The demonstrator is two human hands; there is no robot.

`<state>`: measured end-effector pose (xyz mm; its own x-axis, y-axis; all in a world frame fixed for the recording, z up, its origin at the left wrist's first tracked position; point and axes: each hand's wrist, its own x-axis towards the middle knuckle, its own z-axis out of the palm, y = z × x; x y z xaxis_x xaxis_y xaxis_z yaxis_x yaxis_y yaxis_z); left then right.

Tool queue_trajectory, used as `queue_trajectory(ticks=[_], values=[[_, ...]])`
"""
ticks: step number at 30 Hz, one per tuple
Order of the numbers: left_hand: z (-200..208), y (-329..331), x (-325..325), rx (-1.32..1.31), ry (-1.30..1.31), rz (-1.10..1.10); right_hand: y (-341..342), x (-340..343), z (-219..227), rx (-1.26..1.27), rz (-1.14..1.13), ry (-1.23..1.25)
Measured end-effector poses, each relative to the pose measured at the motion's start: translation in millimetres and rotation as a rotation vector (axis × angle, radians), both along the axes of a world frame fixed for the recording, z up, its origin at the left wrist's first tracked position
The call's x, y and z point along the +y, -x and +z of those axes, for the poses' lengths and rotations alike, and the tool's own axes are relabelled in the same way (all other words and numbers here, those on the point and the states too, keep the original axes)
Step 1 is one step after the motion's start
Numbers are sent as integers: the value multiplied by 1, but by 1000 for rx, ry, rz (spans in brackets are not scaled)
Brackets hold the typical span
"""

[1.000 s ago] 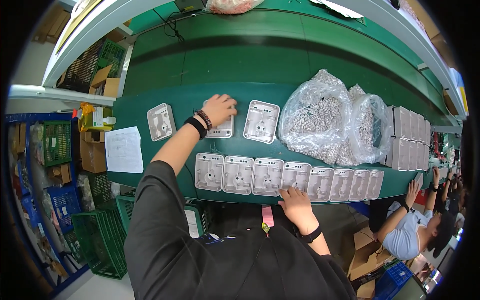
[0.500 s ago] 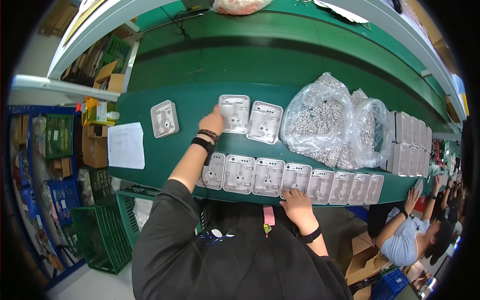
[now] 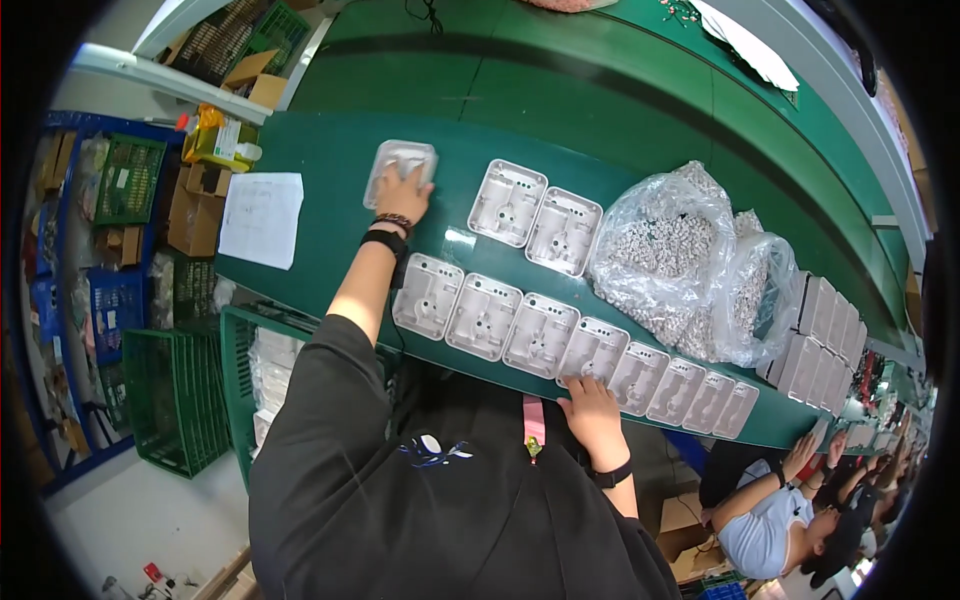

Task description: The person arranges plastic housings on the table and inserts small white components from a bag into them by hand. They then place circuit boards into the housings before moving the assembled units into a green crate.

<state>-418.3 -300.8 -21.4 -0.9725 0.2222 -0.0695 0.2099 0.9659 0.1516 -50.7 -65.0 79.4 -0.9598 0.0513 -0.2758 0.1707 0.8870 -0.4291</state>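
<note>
My left hand [image 3: 402, 192] is closed over a light grey plastic housing [image 3: 388, 160] at the far left of the bench, its fingers reaching onto the open tray-like face. A row of several similar grey housings [image 3: 481, 316] runs along the near edge, each showing moulded posts and holes. Fingers of my right hand [image 3: 594, 408] lie, slightly apart, on the near rim of one housing [image 3: 594, 350] in that row; it does not lift it. Two more housings, the left one [image 3: 508, 203] and the right one [image 3: 564, 232], sit side by side behind the row.
Clear plastic bags of small pale parts [image 3: 665, 262] stand right of the pair, with stacked grey housings [image 3: 815, 340] beyond. A paper sheet [image 3: 260, 222] lies at the bench's left. Green crates [image 3: 175, 400] stand left below. A co-worker [image 3: 765, 525] sits at the right.
My left hand has left the side of the paired housings and moved left onto the lone housing. My right hand stays at the row. The whole view has turned and shifted.
</note>
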Motion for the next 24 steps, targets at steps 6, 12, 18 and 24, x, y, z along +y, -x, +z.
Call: queue_trajectory(ticks=[6, 12, 18, 24], values=[[22, -34, 65, -243, -225, -76, 1, 6, 6, -12, 120, 11], [67, -107, 22, 167, -449, -27, 16, -5, -3, -94, 404, -17], [157, -280, -101, -32, -678, 210, 44, -55, -18, -122, 813, 33], [100, -430, -310, -123, -36, 1066, 61, -148, -19, -179, 1172, -30]])
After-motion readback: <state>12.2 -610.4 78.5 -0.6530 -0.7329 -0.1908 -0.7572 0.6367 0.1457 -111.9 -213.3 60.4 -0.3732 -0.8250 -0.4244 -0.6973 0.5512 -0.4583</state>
